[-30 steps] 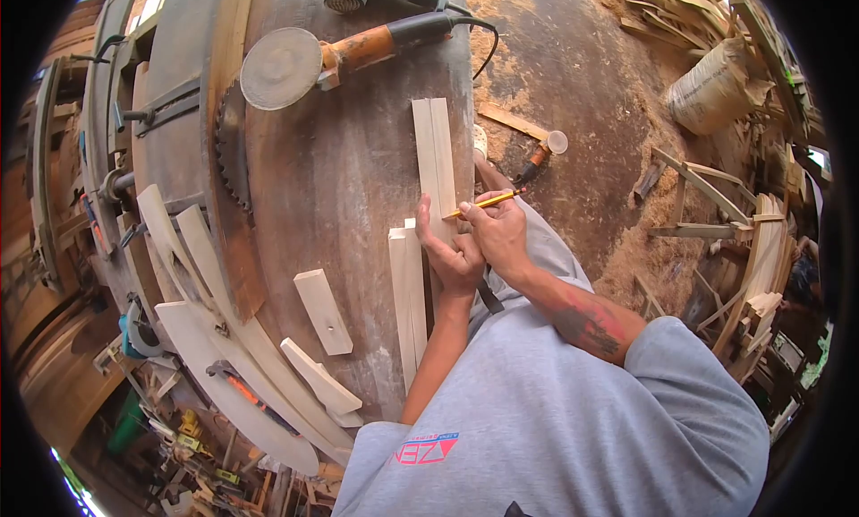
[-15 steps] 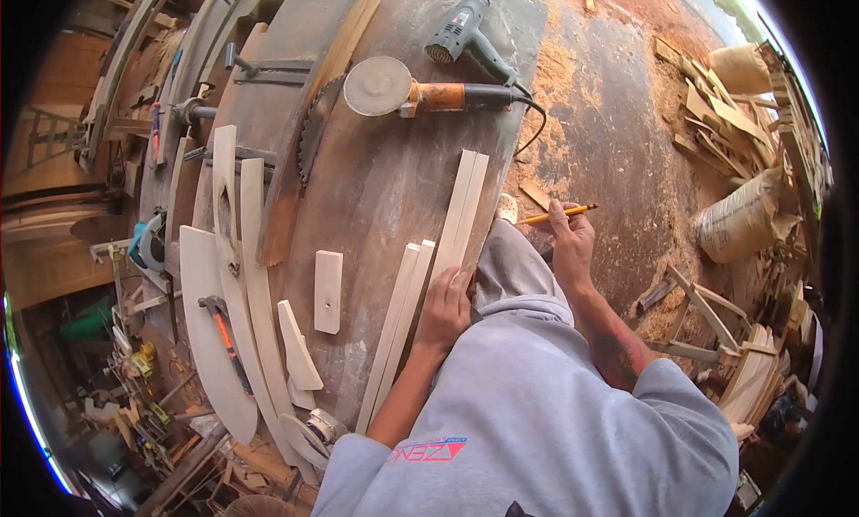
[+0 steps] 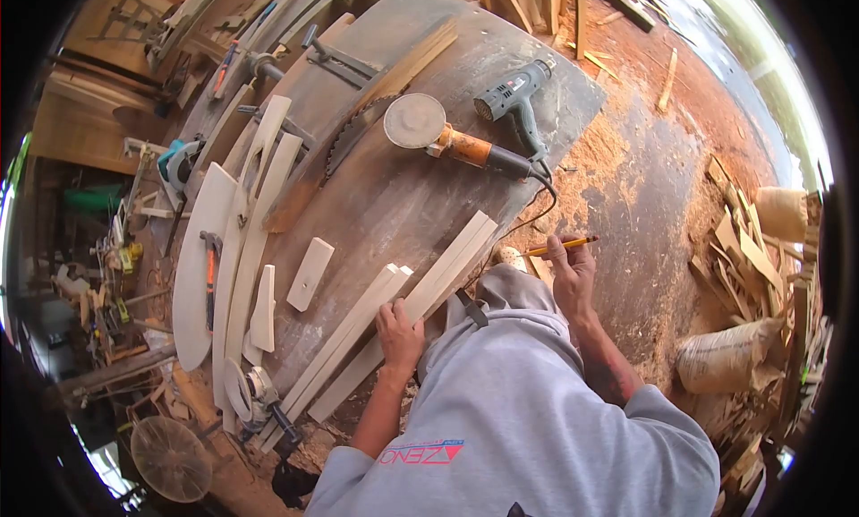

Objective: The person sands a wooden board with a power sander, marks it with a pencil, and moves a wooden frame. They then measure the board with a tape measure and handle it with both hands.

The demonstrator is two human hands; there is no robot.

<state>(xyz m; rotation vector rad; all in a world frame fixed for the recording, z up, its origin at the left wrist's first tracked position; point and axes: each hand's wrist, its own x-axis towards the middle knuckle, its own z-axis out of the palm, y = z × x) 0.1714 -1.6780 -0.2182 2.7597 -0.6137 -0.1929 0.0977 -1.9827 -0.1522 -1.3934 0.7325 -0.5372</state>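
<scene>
My left hand (image 3: 400,336) lies across a pale pair of wooden strips (image 3: 452,257), its fingers bent over them and partly hidden. Close beside it on the left, a second pair of wooden strips (image 3: 344,333) stretches along the workbench (image 3: 385,213). Held up over the sawdust-covered ground, my right hand (image 3: 573,271) pinches a yellow pencil (image 3: 564,246) between thumb and fingers, with its tip pointing right.
An angle grinder (image 3: 465,145) and a heat gun (image 3: 519,105) lie at the bench's far end. Left are a drilled wooden block (image 3: 310,273), curved boards (image 3: 204,266), a hammer (image 3: 211,280) and another power tool (image 3: 259,387). A sack (image 3: 729,356) and scrap wood (image 3: 743,244) lie right.
The view has turned, so the bench appears tilted further right. My left hand still touches the right-hand strips, and the pencil stays in my right hand.
</scene>
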